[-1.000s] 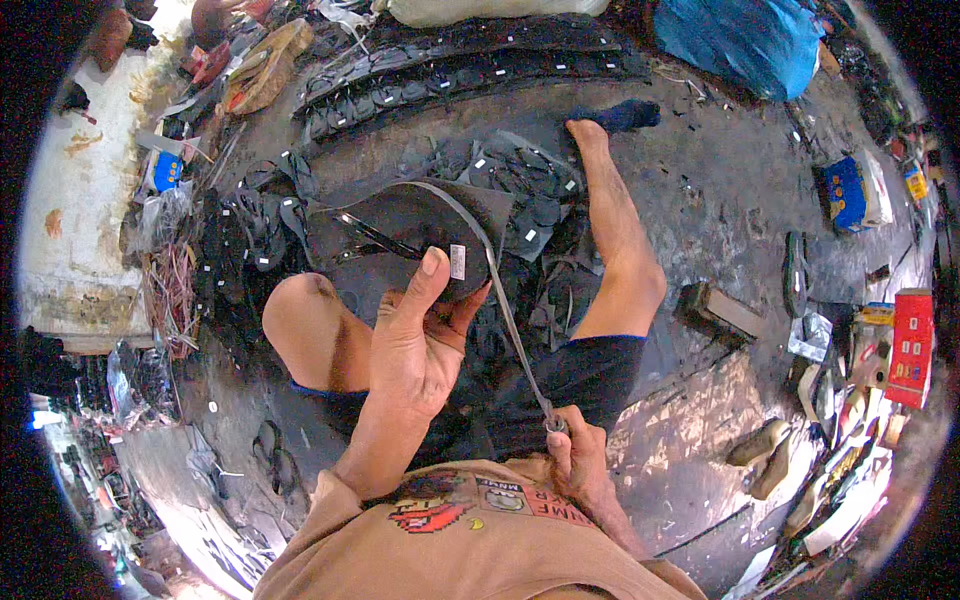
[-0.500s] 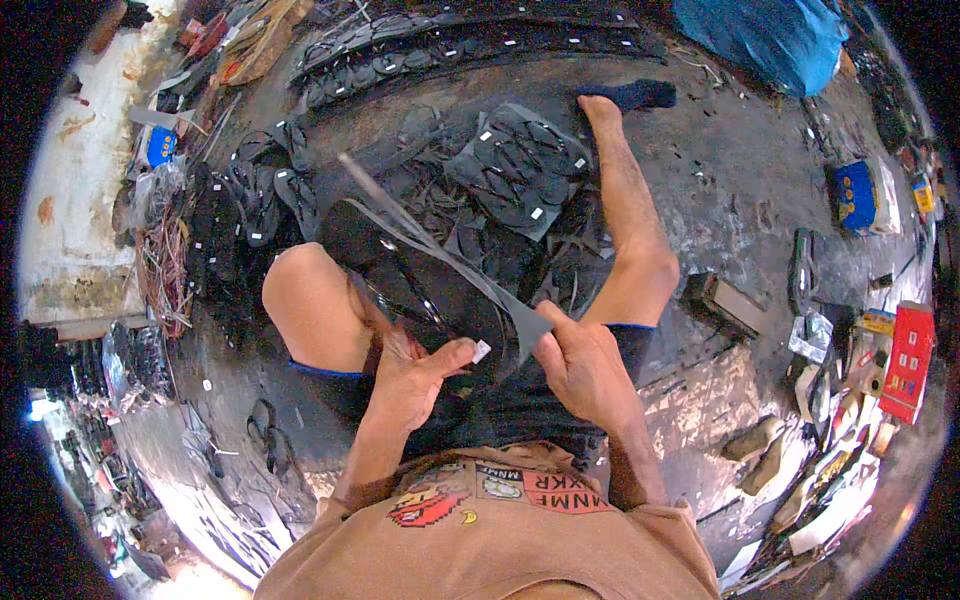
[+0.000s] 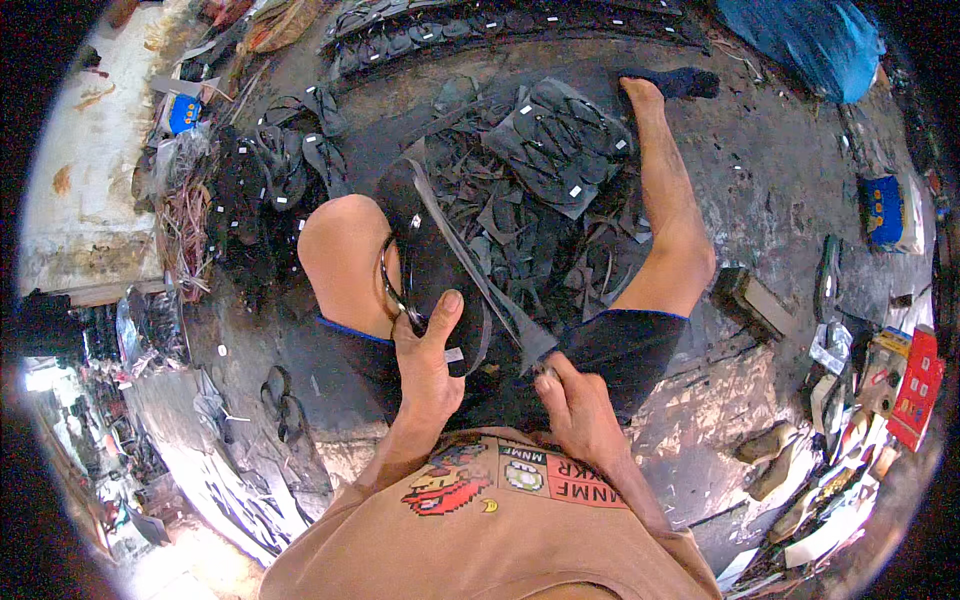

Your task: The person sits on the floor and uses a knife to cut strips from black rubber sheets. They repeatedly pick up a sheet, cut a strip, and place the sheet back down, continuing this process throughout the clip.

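A black flip-flop (image 3: 440,255) with a glossy strap and a small white label at its heel lies tilted between my knees. My left hand (image 3: 428,365) is closed around its heel end, thumb on top, fingers mostly hidden beneath. Along the sole's right side runs a thin grey rubber strip (image 3: 537,345), broad at its near end. My right hand (image 3: 582,405) pinches that broad end. Whether the strip is still joined to the sole at the toe, I cannot tell. Beyond lies a heap of dark rubber offcuts (image 3: 500,225).
Several labelled flip-flops (image 3: 560,140) are stacked past the offcuts, with more flip-flops (image 3: 290,155) at left and a long row (image 3: 500,30) at the back. A blue plastic sheet (image 3: 805,45) is at far right. Nearer stand a grey block (image 3: 755,303) and a red box (image 3: 913,390).
My right hand has come down toward my body with the strip, which now lies closer along the sole. My left thumb points more upward. The whole view has shifted.
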### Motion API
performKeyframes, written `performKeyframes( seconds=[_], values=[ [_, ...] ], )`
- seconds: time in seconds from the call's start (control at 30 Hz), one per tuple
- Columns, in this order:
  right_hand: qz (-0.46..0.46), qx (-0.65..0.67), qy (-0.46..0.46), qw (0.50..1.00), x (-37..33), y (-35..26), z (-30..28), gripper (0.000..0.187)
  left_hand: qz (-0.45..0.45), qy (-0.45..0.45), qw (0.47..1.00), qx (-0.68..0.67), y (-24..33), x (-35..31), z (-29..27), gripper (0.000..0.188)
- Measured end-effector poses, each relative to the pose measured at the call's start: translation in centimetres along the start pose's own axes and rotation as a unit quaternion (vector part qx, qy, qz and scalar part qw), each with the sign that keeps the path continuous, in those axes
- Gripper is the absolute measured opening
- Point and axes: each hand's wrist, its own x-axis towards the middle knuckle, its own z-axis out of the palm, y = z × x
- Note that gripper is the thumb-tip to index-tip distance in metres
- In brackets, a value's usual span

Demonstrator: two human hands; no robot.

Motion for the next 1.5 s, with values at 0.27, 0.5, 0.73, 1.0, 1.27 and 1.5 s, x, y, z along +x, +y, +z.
performKeyframes(
  seconds=[0.27, 0.5, 0.73, 1.0, 1.27, 1.5],
  values=[
    [-0.038, 0.009, -0.007, 0.999, 3.1, 1.5, -0.5, 0.031, -0.023, 0.048, 0.999, -0.005, -1.2, -0.4, -1.2, 0.058],
    [-0.210, 0.074, 0.118, 0.968, 13.5, -2.2, 2.7, 0.029, -0.006, 0.003, 0.998, 0.064, -1.3, -0.6, -2.6, 0.054],
    [-0.114, 0.406, 0.040, 0.906, 18.7, -5.4, -2.2, 0.044, 0.057, -0.013, 0.943, 0.328, 1.0, -0.9, -0.7, 0.076],
    [-0.204, 0.251, 0.177, 0.930, 9.4, -7.2, -1.1, 0.032, 0.135, -0.062, 0.959, 0.240, 6.4, 2.2, 3.3, 0.061],
    [-0.094, -0.026, 0.069, 0.993, -6.0, 3.1, 1.2, 0.033, -0.079, -0.088, 0.982, 0.144, 7.4, 1.4, -0.5, 0.043],
    [-0.054, -0.073, 0.087, 0.992, -4.1, 2.4, 1.6, 0.029, -0.012, -0.106, 0.986, 0.127, 5.7, 1.1, -0.4, 0.041]
  ],
)
